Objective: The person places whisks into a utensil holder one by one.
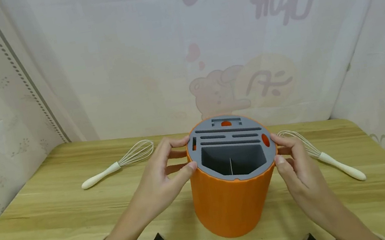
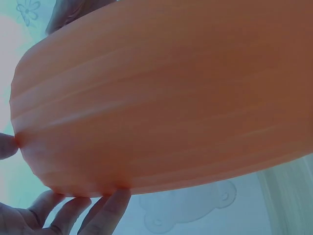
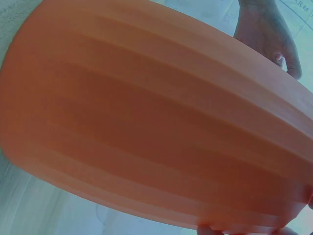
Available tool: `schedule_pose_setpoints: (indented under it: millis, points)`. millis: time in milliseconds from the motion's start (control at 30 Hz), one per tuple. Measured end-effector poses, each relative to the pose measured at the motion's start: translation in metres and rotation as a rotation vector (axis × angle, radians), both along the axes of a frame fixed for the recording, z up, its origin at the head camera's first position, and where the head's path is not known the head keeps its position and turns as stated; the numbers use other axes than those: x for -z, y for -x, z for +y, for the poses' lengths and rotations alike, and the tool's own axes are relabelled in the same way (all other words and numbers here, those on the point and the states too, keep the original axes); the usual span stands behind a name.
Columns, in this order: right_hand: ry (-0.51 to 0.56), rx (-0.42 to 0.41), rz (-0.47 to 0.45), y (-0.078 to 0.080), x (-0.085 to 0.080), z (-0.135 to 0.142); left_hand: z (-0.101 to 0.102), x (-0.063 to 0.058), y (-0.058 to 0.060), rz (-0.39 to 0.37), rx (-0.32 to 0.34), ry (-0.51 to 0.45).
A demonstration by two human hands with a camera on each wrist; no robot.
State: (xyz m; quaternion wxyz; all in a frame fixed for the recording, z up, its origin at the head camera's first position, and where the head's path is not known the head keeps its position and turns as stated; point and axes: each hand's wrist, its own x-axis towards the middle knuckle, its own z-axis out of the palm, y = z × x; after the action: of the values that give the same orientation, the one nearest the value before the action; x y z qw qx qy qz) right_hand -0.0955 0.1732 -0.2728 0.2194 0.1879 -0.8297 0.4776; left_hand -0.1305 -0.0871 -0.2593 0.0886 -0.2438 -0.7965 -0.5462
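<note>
Wood-grained boards make up the table (image 1: 39, 232), and upright near its middle, well in from the back edge, is the orange holder (image 1: 235, 208). Its broad, smooth wall gives little to hook onto, so an even squeeze from both sides should serve best. Across its mouth sits a grey insert (image 1: 228, 136); pressing on one side alone could tip it. One whisk (image 1: 100, 176) lies towards the table's back left corner; a second whisk (image 1: 341, 166) lies towards the right edge, close beyond the right hand, so elbow room there calls for care. The left hand (image 1: 162, 178) grips the holder's upper wall, thumb at the rim; the right hand (image 1: 300, 170) grips opposite, fingers bent round likewise. Matching heights should hold the holder level. Fingertips do well outside the open compartment (image 1: 217, 156) and clear of the small oval hole (image 1: 265, 140) beside the right fingers.
</note>
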Motion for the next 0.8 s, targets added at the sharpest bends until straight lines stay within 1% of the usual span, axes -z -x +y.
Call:
schedule_pose_setpoints:
  millis: [300, 500, 800]
  points:
    - [-0.029, 0.010, -0.015, -0.0022, -0.0030, 0.0005, -0.0033, -0.0028, -0.0026, -0.006, 0.018, -0.010]
    - [-0.045, 0.011, -0.020, -0.0024, -0.0033, 0.0022, -0.0043, -0.0031, -0.0034, 0.005, 0.026, -0.008]
    - [-0.055, 0.005, -0.041, -0.0021, -0.0042, 0.0058, -0.0061, -0.0058, -0.0029, 0.016, 0.029, 0.026]
